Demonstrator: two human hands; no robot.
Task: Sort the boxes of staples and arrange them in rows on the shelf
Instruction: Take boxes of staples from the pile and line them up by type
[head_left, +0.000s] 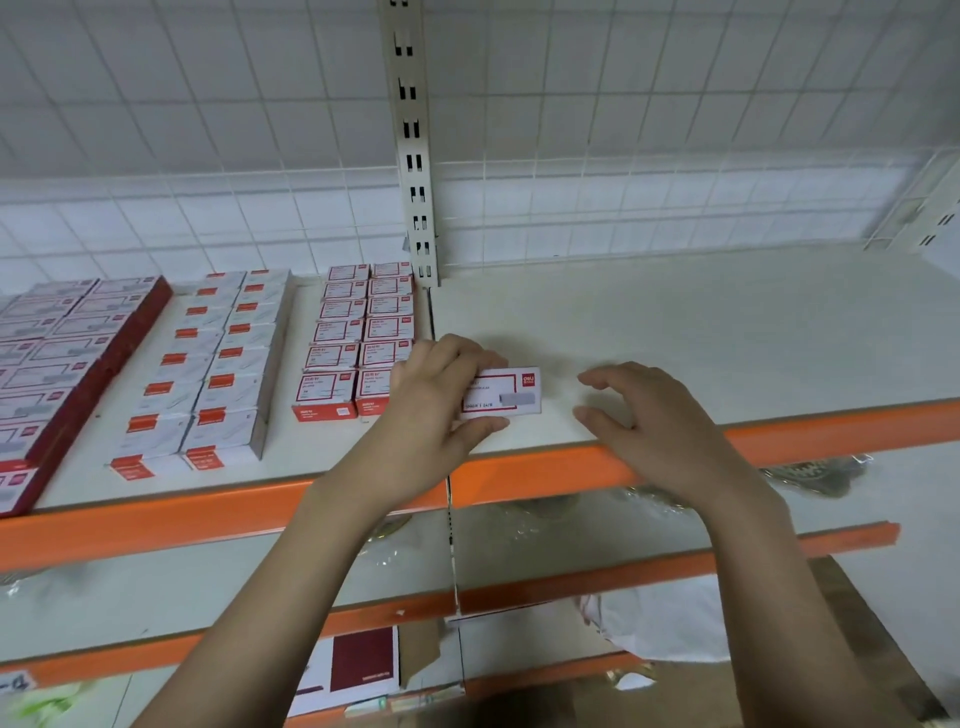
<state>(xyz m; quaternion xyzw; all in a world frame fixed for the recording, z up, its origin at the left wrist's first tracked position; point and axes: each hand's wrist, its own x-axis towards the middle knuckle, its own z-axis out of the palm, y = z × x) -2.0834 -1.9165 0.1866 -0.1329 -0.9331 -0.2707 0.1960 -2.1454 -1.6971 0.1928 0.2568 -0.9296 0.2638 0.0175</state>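
One flat cardboard staple box (501, 392), left hand (431, 400) gripping

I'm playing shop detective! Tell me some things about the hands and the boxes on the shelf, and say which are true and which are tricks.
1. The left hand holds a box. True.
2. The right hand holds a box too. False: it holds nothing, fingers loose, beside the box.
3. Rows of boxes sit left of the held box. True.
4. The shelf right of the post is full of boxes. False: only the held box is there.
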